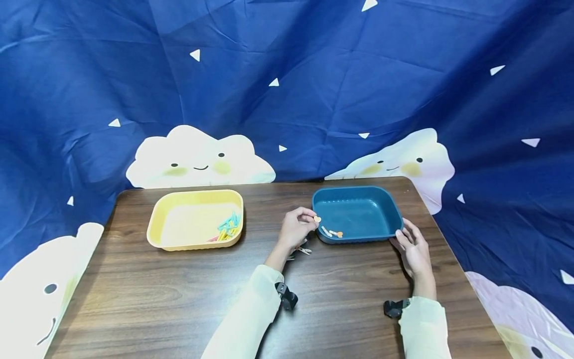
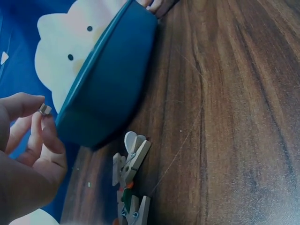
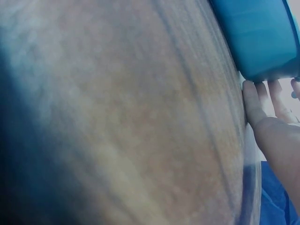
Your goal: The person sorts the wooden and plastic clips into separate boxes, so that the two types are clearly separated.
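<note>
My left hand (image 1: 297,230) pinches a small wooden clothespin (image 2: 45,109) with a pale heart on it between thumb and forefinger, at the left rim of the blue tray (image 1: 354,190). Inside that tray, by its near left corner, lie a few small clothespins (image 1: 332,232), one with an orange heart. More wooden clothespins (image 2: 131,164) lie on the table beside the tray, partly hidden by my left hand in the head view. My right hand (image 1: 414,253) holds the tray's near right corner, thumb at the rim and fingers along the outer wall.
A yellow tray (image 1: 179,198) stands on the left of the wooden table (image 1: 179,299), with several turquoise, yellow and pink clothespins (image 1: 228,227) in its near right corner. A blue cloth with clouds (image 1: 287,99) hangs behind the table.
</note>
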Motion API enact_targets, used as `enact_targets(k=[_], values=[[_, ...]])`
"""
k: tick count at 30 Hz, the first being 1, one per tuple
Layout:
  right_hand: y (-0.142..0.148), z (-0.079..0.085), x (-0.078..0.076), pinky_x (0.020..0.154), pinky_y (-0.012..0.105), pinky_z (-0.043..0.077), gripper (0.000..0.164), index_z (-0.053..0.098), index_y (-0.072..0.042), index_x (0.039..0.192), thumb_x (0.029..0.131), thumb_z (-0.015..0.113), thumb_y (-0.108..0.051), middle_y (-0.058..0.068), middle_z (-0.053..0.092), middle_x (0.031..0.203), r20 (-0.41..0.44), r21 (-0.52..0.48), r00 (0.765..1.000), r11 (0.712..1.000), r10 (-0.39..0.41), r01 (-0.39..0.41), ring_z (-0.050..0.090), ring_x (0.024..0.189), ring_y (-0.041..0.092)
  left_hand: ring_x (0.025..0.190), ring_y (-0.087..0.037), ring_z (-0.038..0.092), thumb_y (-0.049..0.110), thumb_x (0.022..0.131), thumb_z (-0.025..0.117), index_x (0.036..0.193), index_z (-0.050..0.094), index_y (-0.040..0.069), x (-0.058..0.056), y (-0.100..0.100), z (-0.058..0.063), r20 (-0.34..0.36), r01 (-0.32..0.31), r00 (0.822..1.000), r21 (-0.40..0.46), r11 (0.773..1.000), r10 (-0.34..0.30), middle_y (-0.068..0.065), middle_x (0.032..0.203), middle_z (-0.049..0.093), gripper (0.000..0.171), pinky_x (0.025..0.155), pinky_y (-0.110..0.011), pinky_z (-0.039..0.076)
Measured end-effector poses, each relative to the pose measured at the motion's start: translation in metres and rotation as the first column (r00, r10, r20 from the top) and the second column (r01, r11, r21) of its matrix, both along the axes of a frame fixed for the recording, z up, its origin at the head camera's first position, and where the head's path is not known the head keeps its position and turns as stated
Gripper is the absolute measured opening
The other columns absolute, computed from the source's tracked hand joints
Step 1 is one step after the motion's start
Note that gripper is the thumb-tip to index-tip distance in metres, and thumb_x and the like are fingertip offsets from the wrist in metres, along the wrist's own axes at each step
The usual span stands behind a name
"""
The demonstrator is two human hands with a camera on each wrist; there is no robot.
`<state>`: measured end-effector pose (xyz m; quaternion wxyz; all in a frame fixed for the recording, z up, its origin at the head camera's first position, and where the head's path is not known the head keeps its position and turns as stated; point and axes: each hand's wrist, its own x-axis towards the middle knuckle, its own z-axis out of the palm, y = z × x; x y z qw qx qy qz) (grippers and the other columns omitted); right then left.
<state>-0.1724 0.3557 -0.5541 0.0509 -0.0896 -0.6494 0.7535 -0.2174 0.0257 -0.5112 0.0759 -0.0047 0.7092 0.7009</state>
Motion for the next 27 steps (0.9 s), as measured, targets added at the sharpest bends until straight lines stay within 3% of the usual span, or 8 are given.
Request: enact_targets(k=[5,13,21,27], values=[[0.000,-0.001,0.001,0.097,0.023,0.050,0.061,0.029,0.002,0.155,0.103,0.059,-0.012,0.007,0.044,0.138,-0.018,-0.022,1.000,1.000,0.011,-0.011,0.047,0.127,0.015,0.059,-0.012,0.055,-0.003,0.082,0.076,0.096,0.072,0.004,-0.001,0.003,-0.005,0.017,0.001,1.000,-0.028,1.000,-0.001,0.004,0.075,0.066,0.017,0.039,-0.021,0.038],[0.000,-0.001,0.001,0.097,0.024,0.051,0.060,0.030,0.003,0.154,0.103,0.059,-0.010,0.006,0.046,0.136,-0.031,-0.044,0.999,0.999,0.013,-0.014,0.048,0.125,0.014,0.066,-0.007,0.059,0.000,0.081,0.078,0.096,0.073,0.005,-0.004,0.007,-0.010,-0.023,0.009,1.000,-0.103,0.995,-0.011,0.001,0.077,0.069,0.017,0.059,-0.020,0.046],[-0.001,0.001,-0.001,0.097,0.023,0.051,0.060,0.033,-0.002,0.155,0.103,0.060,-0.013,0.001,0.046,0.134,0.001,-0.013,1.000,1.000,-0.011,0.011,0.047,0.124,0.013,0.067,-0.008,0.060,0.001,0.082,0.079,0.096,0.073,0.007,-0.005,0.009,-0.010,0.006,0.005,1.000,-0.125,0.992,-0.004,0.002,0.078,0.070,0.017,0.059,-0.020,0.046],[-0.001,-0.001,0.000,0.096,0.022,0.051,0.059,0.033,0.000,0.155,0.103,0.060,-0.011,0.004,0.047,0.134,-0.004,-0.018,1.000,1.000,-0.019,0.019,0.047,0.125,0.015,0.066,-0.011,0.060,-0.001,0.082,0.078,0.096,0.073,0.006,-0.004,0.012,-0.012,0.008,0.016,1.000,-0.112,0.994,-0.015,0.001,0.078,0.070,0.016,0.057,-0.020,0.044]])
